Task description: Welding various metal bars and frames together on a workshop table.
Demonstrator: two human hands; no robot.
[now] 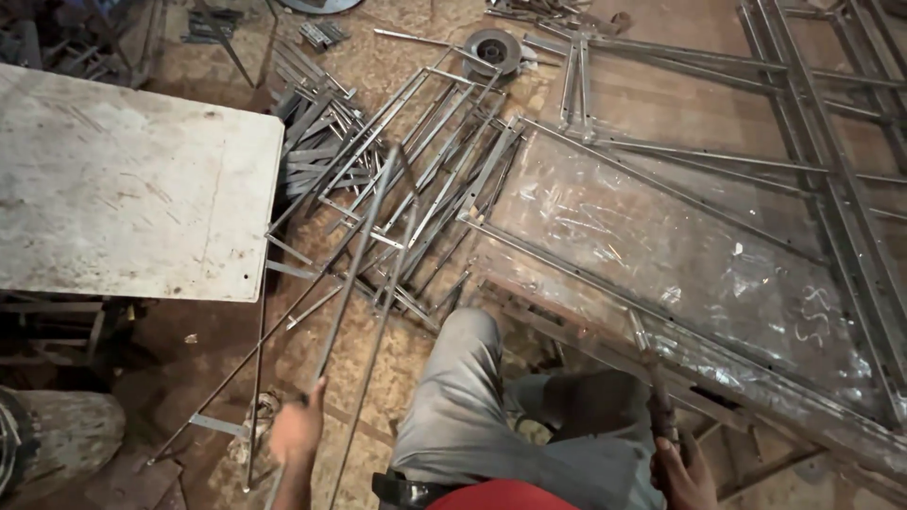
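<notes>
My left hand [297, 430] grips the near end of a long thin steel rod [354, 274] that slants up and away over the heap of bars. A second thin rod [383, 321] runs alongside it, just to the right. At the bottom right, my right hand [682, 470] is closed around the dark handle of a hammer-like tool [657, 397] whose head points up toward the metal frame. My grey-trousered knee [465, 378] is raised between the two hands.
A worn white table top [123, 179] fills the left. Several welded rod frames and flat bars [416, 170] lie heaped on the dirt floor. A large metal frame with a scratched sheet [680, 246] lies right. A round disc [493, 47] sits at the top.
</notes>
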